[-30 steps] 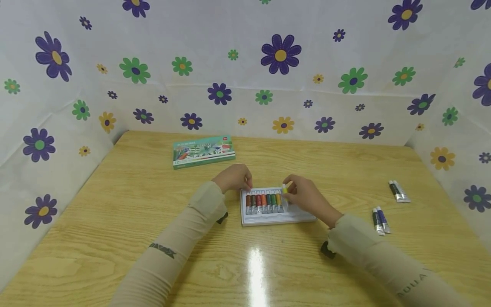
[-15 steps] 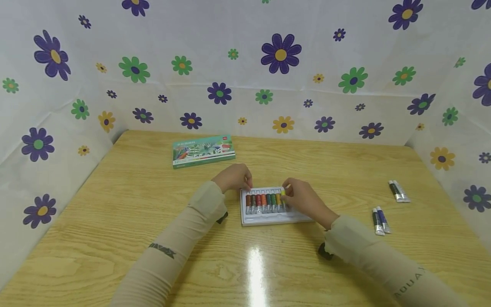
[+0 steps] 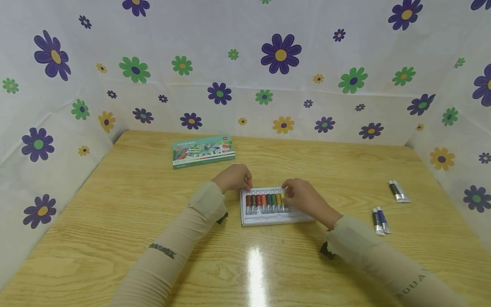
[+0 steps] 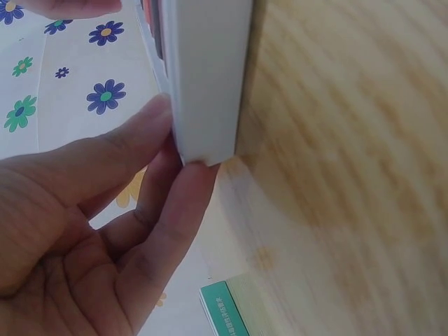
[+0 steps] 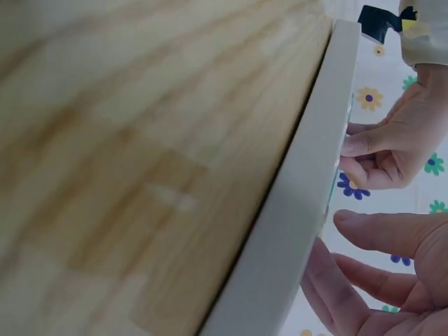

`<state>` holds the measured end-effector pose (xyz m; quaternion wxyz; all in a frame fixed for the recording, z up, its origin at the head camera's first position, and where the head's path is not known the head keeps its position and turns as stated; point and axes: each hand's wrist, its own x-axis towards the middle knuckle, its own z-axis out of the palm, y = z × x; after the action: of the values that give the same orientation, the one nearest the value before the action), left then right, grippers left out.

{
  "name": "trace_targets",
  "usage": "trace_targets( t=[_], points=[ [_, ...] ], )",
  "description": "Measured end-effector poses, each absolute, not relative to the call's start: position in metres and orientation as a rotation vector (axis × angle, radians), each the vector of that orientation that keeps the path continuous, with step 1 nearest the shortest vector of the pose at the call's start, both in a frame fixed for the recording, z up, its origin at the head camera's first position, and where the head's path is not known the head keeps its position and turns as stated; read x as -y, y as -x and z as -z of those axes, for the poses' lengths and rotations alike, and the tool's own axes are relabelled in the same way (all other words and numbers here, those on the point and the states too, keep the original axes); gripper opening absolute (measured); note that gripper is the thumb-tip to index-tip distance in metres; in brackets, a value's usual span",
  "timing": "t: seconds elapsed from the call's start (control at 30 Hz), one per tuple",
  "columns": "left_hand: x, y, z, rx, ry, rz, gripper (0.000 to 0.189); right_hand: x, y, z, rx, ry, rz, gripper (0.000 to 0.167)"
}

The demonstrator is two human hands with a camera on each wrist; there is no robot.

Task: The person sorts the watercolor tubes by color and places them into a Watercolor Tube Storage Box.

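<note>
A white plastic tray point(image 3: 276, 219) lies on the table, with a row of paint tubes point(image 3: 263, 204) in its left part, brown through red and green to yellow. My left hand point(image 3: 235, 177) pinches the tray's far left corner, thumb on the top rim and a finger at the end wall, as the left wrist view shows. My right hand point(image 3: 306, 197) is over the tray at the yellow paint tube point(image 3: 283, 200), which lies at the right end of the row. In the right wrist view its thumb and fingers stand apart by the tray wall; the tube is hidden there.
Two pairs of paint tubes lie on the right side of the table: a black-and-white pair point(image 3: 399, 192) farther back and a dark-and-purple pair point(image 3: 381, 221) nearer. A green paint box point(image 3: 204, 152) rests at the back left. A flowered cloth point(image 3: 245, 102) surrounds the table.
My right hand has moved down and slightly left, and the yellow paint tube has gone from above the tray to lying in the row. My left hand has stayed at the corner.
</note>
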<state>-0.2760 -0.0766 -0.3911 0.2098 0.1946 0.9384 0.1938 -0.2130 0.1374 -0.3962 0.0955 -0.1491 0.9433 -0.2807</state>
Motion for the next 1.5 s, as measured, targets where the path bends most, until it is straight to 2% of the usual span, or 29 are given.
trace_targets(
  t=[0.13,0.33,0.9,1.5],
  points=[
    [0.0773,0.2756,0.3905,-2.608,-0.561,-0.544,0.005,-0.1389,0.2112,0.3924,-2.796,0.511,0.830,0.036],
    [0.0773,0.2756,0.3900,-2.607,-0.581,-0.548,0.005,-0.1403,0.2111,0.3931,-2.804,0.581,0.788,0.030],
    [0.0780,0.2762,0.3926,-2.617,-0.579,-0.537,0.006,-0.1358,0.2146,0.3939,-2.798,0.524,0.679,0.026],
    [0.0780,0.2771,0.3929,-2.618,-0.588,-0.534,0.005,-0.1402,0.2127,0.3905,-2.730,0.513,0.735,0.034]
  ],
)
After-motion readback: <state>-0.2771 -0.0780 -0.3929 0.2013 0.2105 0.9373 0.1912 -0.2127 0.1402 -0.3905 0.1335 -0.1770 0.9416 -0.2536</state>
